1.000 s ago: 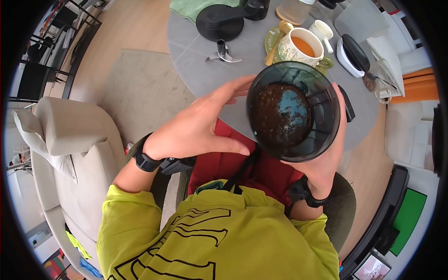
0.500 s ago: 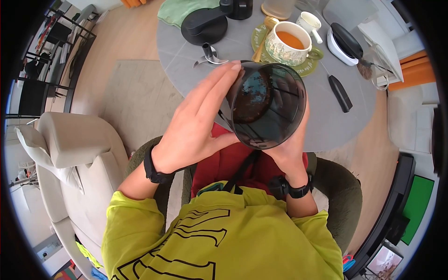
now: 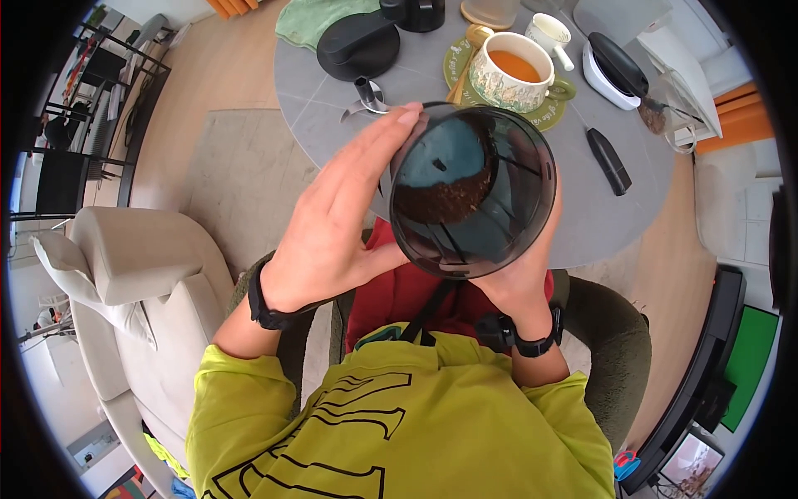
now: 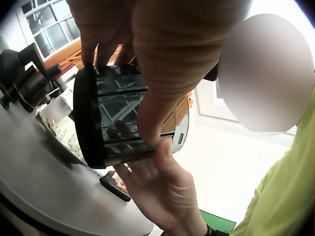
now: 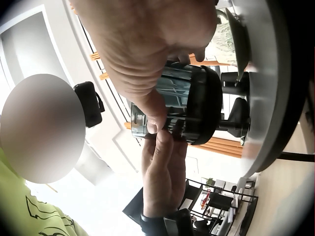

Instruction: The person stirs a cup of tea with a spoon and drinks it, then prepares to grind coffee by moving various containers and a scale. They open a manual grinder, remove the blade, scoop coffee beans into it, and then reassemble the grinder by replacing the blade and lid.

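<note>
Both hands hold a dark see-through container (image 3: 507,224) above the table's near edge, its mouth tilted toward the head camera. Brown grounds (image 3: 445,201) cover part of the bottom, and a bluish bare patch shows beside them. My left hand (image 3: 324,220) grips the left side, fingers along the wall and thumb underneath. On the other side my right hand (image 3: 524,274) grips it, its fingers mostly hidden behind. The left wrist view shows the container (image 4: 115,113) on its side with a black base; in the right wrist view, both thumbs press near its rim (image 5: 138,120).
On the grey table (image 3: 312,96) stand a cup of orange liquid (image 3: 513,71) on a green saucer, a small white cup (image 3: 549,33), a blade piece (image 3: 366,96), a black lid (image 3: 357,48), a black handle (image 3: 609,162) and a white-and-black container (image 3: 611,75). A sofa (image 3: 150,249) is at left.
The container has moved left and its tilt has changed; the grounds have shifted lower, baring more of the bottom. My left hand has closed in from beside it and now grips its wall.
</note>
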Available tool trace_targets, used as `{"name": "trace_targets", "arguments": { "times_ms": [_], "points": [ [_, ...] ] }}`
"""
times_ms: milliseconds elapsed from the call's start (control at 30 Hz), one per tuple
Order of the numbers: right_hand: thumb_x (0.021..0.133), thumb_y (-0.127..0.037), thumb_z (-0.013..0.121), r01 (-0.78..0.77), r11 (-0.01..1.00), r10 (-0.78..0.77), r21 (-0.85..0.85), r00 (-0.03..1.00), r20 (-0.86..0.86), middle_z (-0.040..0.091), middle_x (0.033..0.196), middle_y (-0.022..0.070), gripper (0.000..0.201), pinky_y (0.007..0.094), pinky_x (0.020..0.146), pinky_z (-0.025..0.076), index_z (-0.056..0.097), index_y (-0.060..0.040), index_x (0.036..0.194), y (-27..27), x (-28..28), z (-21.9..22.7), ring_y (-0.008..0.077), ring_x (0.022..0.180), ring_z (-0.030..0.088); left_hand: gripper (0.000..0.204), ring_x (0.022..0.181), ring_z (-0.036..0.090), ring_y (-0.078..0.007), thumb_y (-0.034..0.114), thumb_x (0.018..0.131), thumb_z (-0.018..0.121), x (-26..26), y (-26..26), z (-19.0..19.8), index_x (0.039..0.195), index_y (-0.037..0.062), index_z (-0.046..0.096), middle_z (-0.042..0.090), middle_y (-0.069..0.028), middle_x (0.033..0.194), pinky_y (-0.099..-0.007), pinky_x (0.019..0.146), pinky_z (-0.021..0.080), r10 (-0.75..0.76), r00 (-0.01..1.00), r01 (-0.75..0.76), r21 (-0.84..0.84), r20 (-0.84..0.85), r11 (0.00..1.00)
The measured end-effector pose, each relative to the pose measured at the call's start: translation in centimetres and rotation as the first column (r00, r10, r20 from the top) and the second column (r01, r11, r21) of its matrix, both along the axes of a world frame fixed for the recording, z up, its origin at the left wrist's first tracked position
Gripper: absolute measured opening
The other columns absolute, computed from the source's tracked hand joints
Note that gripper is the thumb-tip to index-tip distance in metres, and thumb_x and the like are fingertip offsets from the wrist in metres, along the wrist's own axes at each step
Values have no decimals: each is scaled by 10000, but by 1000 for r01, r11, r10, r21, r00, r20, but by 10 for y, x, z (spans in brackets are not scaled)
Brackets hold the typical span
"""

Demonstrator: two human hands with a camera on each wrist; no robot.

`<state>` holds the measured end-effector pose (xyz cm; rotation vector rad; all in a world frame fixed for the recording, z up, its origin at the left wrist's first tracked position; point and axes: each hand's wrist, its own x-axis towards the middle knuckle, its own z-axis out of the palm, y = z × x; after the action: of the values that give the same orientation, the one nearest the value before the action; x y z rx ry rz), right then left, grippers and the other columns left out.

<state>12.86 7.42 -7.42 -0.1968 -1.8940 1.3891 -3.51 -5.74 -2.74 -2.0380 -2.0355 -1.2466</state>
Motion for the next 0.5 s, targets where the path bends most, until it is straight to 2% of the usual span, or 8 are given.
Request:
{"name": "trace_targets", "arguments": {
  "times_ms": [67,167,233,267,367,433,467,500],
  "points": [
    [556,-264,941,-11,996,11,86,1000,7,256,1492,186,1280,449,1118,332,93,-21,1484,2,1,6,304,1366,342,959,1287,481,-358,300,623,892,1,-3,3,1394,2,407,471,-204,1406,-421,1048,402,22,1000,-22,-28,0,999],
    [506,-319,961,-52,998,51,24,998,23,268,1494,170,1363,436,1114,337,70,-19,1494,1,3,12,291,1360,357,955,1243,509,-366,260,601,897,2,-6,4,1377,-3,405,483,-199,1378,-413,1012,450,33,998,-27,-101,60,995],
    [553,-211,941,-28,997,31,-71,999,36,344,1449,188,1249,419,1105,330,126,10,1474,-3,6,14,287,1329,407,974,1170,565,-369,355,573,910,2,-7,3,1344,-8,438,540,-197,1305,-406,963,482,57,995,-45,-134,86,990],
    [553,-211,941,-28,997,31,-72,999,36,344,1449,188,1249,419,1105,330,126,10,1474,-3,8,15,287,1329,407,974,1170,565,-369,355,573,910,1,-7,4,1344,-8,438,540,-197,1305,-406,963,482,57,995,-45,-135,86,990],
    [557,-257,939,3,992,20,-125,983,184,434,1385,188,1195,401,1060,376,202,28,1453,0,13,15,281,1280,467,976,1075,621,-366,449,542,903,0,-9,3,1286,-24,485,613,-193,1175,-397,879,520,94,987,-61,-245,127,968],
    [571,-286,931,59,985,-10,-163,959,283,511,1313,184,1125,383,1012,417,275,38,1426,-1,13,12,280,1211,531,978,983,656,-358,514,521,893,-2,-8,-4,1237,-36,516,650,-192,1055,-388,793,540,139,961,-57,-319,240,946],
    [571,-286,931,57,985,-9,-164,959,283,511,1313,184,1125,383,1012,417,275,38,1426,-2,12,12,280,1211,531,978,983,656,-358,514,521,893,-1,-8,-3,1237,-36,516,650,-192,1055,-388,793,540,140,961,-58,-320,240,946],
    [566,-290,932,72,971,-6,-229,961,277,525,1297,186,1119,380,1002,426,289,37,1421,-3,11,13,281,1194,547,982,1027,647,-327,486,508,906,0,-8,1,1242,-36,517,656,-177,1069,-379,867,503,179,939,-58,-379,293,924]
  ]
}}
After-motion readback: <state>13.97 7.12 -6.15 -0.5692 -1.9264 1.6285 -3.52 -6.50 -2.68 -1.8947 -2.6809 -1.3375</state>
